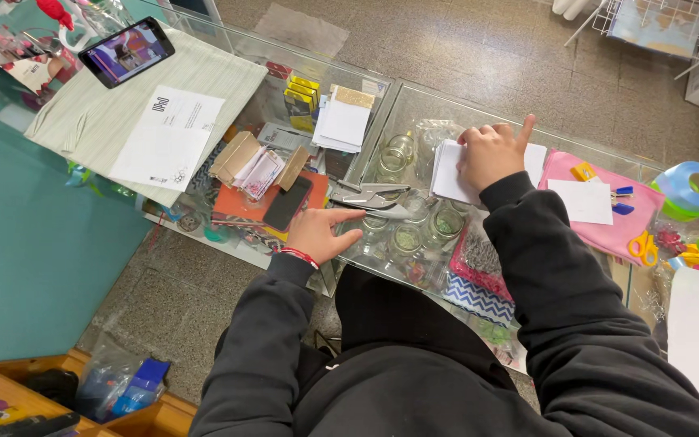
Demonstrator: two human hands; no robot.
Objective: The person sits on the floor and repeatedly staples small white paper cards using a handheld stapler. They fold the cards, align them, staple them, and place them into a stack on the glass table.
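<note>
Left grip [317, 233] touches pliers [374, 198], lying crosswise.

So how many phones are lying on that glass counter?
2. One phone with its screen lit lies at the far left on a striped mat; a dark phone lies by the left hand. Clutter may hide others.

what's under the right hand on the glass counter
The right hand presses on a small stack of white paper lying on the glass counter. The part under the palm is hidden; jars show below the glass beside it.
</note>
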